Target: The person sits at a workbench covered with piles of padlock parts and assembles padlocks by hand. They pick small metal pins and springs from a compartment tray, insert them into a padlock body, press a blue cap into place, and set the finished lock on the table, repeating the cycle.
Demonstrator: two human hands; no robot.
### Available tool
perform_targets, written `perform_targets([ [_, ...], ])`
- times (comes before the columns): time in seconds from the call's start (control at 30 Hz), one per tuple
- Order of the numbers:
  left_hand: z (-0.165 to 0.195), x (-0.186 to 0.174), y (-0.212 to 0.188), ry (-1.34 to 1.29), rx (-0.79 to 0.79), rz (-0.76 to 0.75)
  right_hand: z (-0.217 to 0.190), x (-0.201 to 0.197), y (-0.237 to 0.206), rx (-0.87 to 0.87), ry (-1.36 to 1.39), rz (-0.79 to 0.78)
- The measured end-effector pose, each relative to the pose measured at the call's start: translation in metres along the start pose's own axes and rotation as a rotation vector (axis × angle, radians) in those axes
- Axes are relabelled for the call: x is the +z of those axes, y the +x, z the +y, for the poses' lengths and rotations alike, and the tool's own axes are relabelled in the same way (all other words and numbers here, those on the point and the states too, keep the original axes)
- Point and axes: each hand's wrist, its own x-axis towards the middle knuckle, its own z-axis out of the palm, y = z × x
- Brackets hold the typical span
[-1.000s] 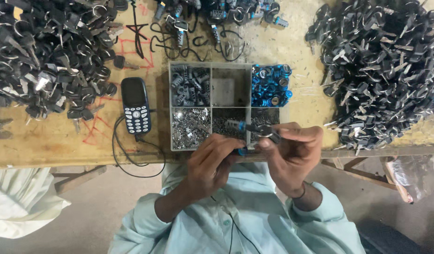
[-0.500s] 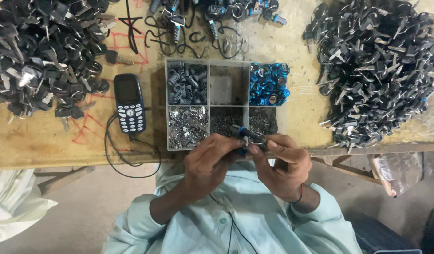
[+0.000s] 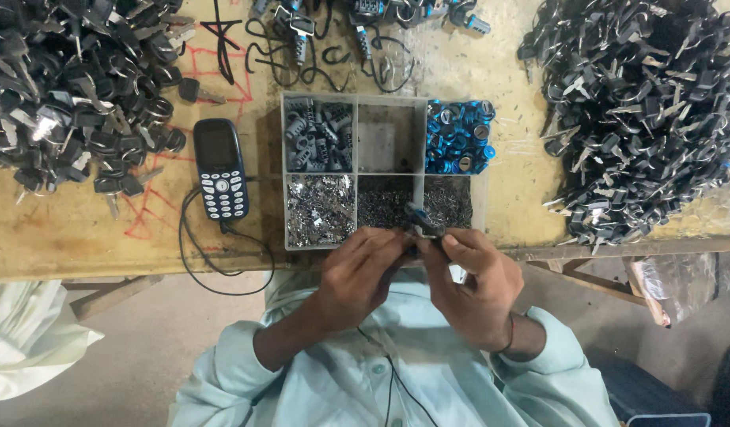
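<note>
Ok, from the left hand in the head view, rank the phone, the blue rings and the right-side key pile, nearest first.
From the left hand:
1. Phone, on the table to its left.
2. Blue rings, tray's top right compartment.
3. Right-side key pile, far right of the table.

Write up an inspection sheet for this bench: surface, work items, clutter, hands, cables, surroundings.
Surface: worn wooden bench with red scribbles.
Job's things: small dark and blue part pinched between both hands; compartment tray behind it holds grey pieces, blue rings, metal bits, and one compartment with no parts.
Clutter: heap of black keys on the left, larger heap on the right, loose lock parts at the top.
Hands: left hand and right hand both grip the part at the bench edge.
Cables: black cable runs from the keypad phone.
Surroundings: pale cloth on the floor at left.
</note>
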Motion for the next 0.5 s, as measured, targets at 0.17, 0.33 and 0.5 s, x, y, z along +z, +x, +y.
perform_targets([
  [0.17,0.003,0.002,0.008,-0.229,-0.254,-0.048,0.024,-0.013,0.008,-0.098,0.332,-0.098],
  [0.33,0.003,0.004,0.014,-0.108,-0.141,-0.117,0.027,-0.017,0.010,-0.154,0.274,-0.081],
  [0.5,0.007,0.010,0.011,0.124,-0.028,-0.034,0.012,-0.003,0.002,0.030,-0.014,0.046],
])
